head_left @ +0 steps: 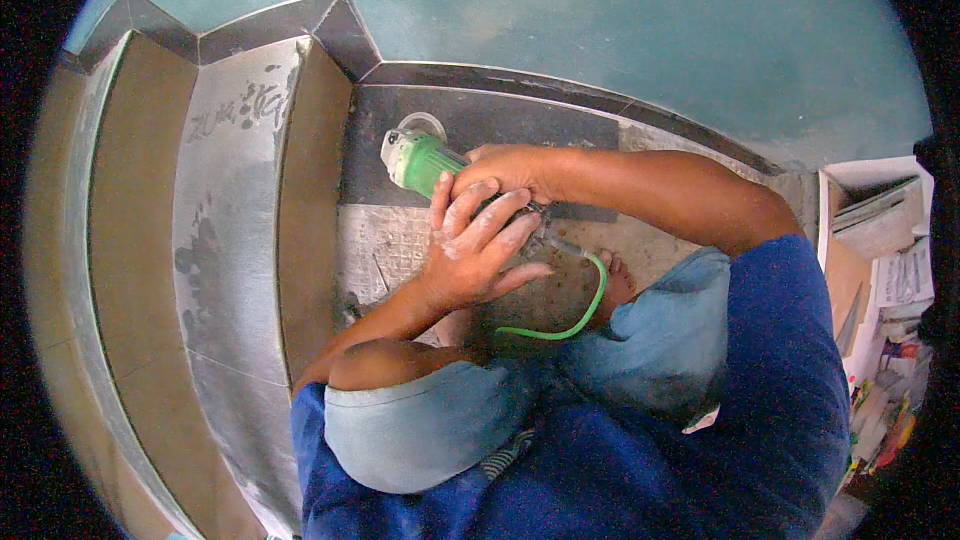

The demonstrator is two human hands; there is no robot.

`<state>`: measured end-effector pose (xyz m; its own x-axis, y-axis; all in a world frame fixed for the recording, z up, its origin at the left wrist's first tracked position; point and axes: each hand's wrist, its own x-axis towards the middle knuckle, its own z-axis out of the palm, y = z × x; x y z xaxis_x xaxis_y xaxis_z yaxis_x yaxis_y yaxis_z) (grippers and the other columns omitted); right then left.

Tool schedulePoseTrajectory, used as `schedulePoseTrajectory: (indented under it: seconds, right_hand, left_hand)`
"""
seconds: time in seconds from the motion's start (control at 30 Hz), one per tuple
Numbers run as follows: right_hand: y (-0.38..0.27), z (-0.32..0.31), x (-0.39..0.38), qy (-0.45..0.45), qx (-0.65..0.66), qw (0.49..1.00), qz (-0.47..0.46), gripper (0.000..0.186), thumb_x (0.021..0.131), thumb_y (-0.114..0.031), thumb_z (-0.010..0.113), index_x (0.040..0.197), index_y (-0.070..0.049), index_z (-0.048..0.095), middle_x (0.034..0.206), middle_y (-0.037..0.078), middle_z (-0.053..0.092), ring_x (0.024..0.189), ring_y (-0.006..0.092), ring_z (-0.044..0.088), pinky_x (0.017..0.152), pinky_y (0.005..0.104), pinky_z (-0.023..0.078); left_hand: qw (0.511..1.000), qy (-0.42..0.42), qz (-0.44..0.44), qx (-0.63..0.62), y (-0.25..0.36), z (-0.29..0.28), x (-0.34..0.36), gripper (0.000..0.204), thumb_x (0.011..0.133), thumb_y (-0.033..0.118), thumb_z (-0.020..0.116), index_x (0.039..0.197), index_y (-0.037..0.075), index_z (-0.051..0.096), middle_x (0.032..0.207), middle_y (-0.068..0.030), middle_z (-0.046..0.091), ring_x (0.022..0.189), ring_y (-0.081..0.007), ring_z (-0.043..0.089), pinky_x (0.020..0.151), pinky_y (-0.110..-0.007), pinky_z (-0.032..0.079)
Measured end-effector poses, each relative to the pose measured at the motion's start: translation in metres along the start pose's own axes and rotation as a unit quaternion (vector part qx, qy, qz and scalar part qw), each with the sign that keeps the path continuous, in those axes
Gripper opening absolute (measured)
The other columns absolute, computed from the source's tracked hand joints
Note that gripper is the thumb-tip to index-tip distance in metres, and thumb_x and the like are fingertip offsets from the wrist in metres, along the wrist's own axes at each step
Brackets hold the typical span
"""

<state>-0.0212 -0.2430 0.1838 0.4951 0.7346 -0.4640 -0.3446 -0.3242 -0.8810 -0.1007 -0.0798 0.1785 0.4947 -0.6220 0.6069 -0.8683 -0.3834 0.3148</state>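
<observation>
A green angle grinder [425, 162] with a pale head lies low over a dark floor tile [375, 125] in front of me. Its round disc [424, 124] faces the far side, close to the tile. Around the grinder's body, my right hand [500, 170] is closed. Dusted with white powder, my left hand [475, 250] rests over the tool's rear and the right hand's fingers, its own fingers spread and thumb stretched out. From below the hands, a thin green hose or cord [603, 285] curves toward my bare foot [618, 278]. The grinder's rear is hidden beneath my hands.
Tiled steps [225, 210] rise on the left, with wet-looking dark patches. A dark skirting [480, 78] edges the teal wall [600, 10]. Rough, patterned flooring [385, 250] lies nearer me. At the right stands a white box [840, 175] beside assorted clutter [885, 420].
</observation>
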Motion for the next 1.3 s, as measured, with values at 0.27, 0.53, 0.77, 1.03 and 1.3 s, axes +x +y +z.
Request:
schedulePoseTrajectory:
  seconds: [0.27,0.53,0.77,1.03,1.3]
  right_hand:
    - [0.008,0.004,0.017,-0.033,-0.109,0.992,-0.055,0.013,0.083,-0.018,0.060,0.084,-0.006,0.067,0.076,0.005,0.063,0.065,0.0148,0.060,0.057,0.0327,0.051]
    - [0.008,0.012,0.009,0.030,0.049,0.992,0.109,0.011,0.084,-0.016,0.058,0.085,-0.008,0.066,0.077,0.004,0.063,0.067,0.0137,0.058,0.060,0.0327,0.051]
    - [0.030,0.005,0.019,-0.069,-0.048,0.996,-0.040,0.014,0.089,-0.013,0.050,0.085,-0.010,0.064,0.074,0.000,0.061,0.067,0.0125,0.058,0.061,0.0326,0.051]
    - [0.030,-0.003,0.025,-0.029,-0.262,0.964,-0.031,0.012,0.087,-0.013,0.052,0.091,-0.014,0.063,0.083,-0.003,0.062,0.071,0.0133,0.060,0.067,0.0349,0.051]
    - [0.026,-0.002,0.009,-0.078,0.062,0.991,0.091,0.014,0.082,-0.010,0.054,0.091,-0.007,0.065,0.080,0.003,0.063,0.071,0.0170,0.060,0.065,0.0295,0.051]
  left_hand:
    - [0.999,0.040,-0.032,-0.007,0.004,0.009,-0.002,0.042,0.069,0.042,0.074,0.104,0.020,0.067,0.121,0.0000,0.058,0.122,-0.0287,0.042,0.109,-0.063,0.011]
    - [0.999,0.040,-0.009,-0.025,0.001,0.009,-0.006,0.044,0.066,0.038,0.078,0.106,0.022,0.069,0.115,0.0017,0.061,0.121,-0.0304,0.043,0.109,-0.064,0.014]
    - [0.996,0.070,-0.036,-0.038,0.005,0.012,-0.001,0.034,0.068,0.035,0.075,0.098,0.019,0.068,0.110,0.0015,0.060,0.118,-0.0273,0.046,0.108,-0.063,0.014]
    - [0.996,0.053,-0.045,-0.059,0.005,0.009,0.004,0.032,0.069,0.032,0.072,0.098,0.019,0.067,0.110,0.0003,0.059,0.119,-0.0281,0.045,0.108,-0.063,0.012]
    - [0.996,0.006,-0.026,-0.085,0.004,0.008,-0.002,0.040,0.068,0.034,0.072,0.106,0.021,0.067,0.116,0.0004,0.059,0.124,-0.0277,0.043,0.108,-0.065,0.011]
